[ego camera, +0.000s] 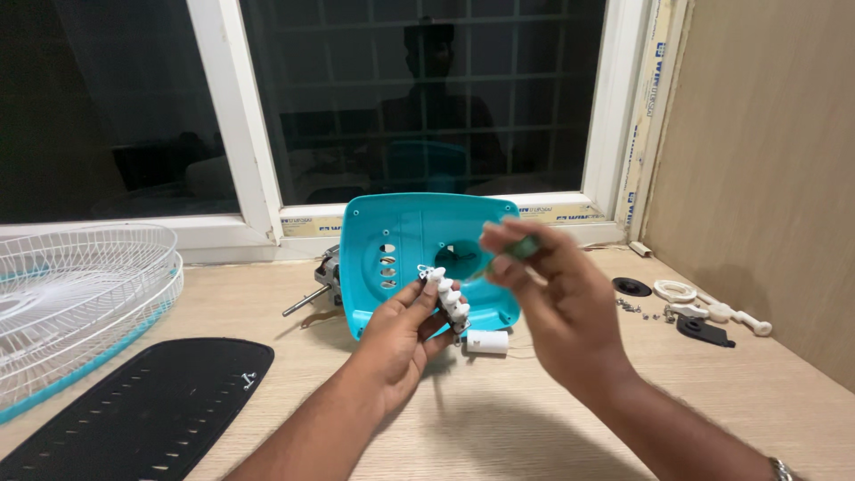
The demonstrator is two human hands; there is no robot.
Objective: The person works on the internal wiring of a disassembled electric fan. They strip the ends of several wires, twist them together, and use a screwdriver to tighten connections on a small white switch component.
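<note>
Working over the wooden table [534, 401], we have bare room near us, window sill behind. Our left hand [401, 334] pinches the white switch block [448, 298] against the turquoise housing [401, 240]; our blurred right hand [552, 303] grips a green-handled tool [521, 247].

Window [419, 98]: wide, white-framed, dark outside, reflecting the room.
Sill [223, 233]: white, running just behind the table.
Table [499, 410]: pale wood grain, evenly lit from indoors.
Right wall [766, 134]: plain beige panel meeting the window frame.
</note>
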